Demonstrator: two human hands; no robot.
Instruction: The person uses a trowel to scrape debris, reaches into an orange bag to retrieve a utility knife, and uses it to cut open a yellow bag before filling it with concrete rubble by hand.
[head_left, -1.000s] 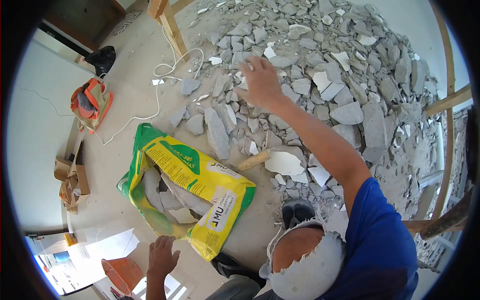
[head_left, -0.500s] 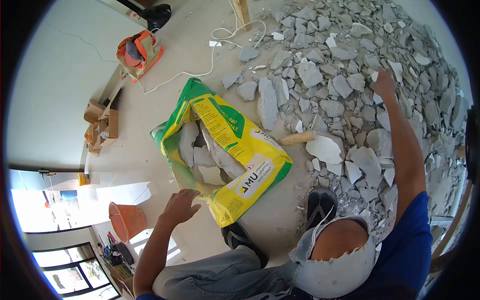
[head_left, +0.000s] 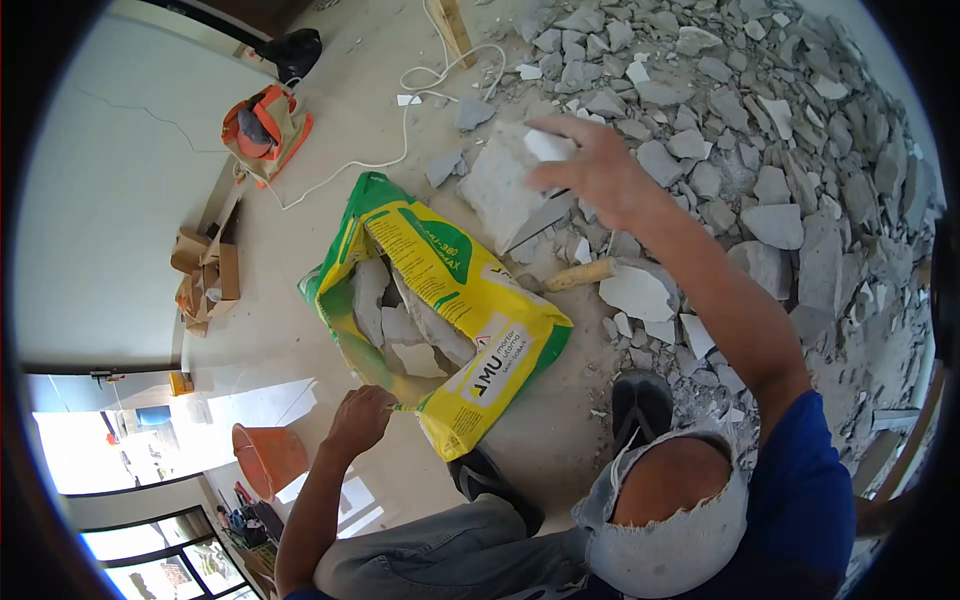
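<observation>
My right hand (head_left: pixel 608 180) grips a thick grey chunk of broken plaster (head_left: pixel 500 190), its fingers over the white-faced right end. The chunk is held up beyond the far edge of the yellow and green mortar bag (head_left: pixel 505 330), and slight blur covers hand and chunk. At the bag's near left corner, my left hand (head_left: pixel 360 420) is closed on the rim of its torn opening. Inside the bag lie several grey slab pieces (head_left: pixel 402 325).
A heap of broken plaster (head_left: pixel 740 130) spreads across the right side. A wooden handle (head_left: pixel 580 276) lies among the rubble beside the bag. An orange bucket (head_left: pixel 270 460), cardboard boxes (head_left: pixel 212 275), an orange-trimmed bag (head_left: pixel 265 135) and a white cable (head_left: pixel 345 165) are to the left.
My right hand has come left from the heap, now with a plaster chunk in it. My left hand, loosely spread beside the bag before, has closed on its rim.
</observation>
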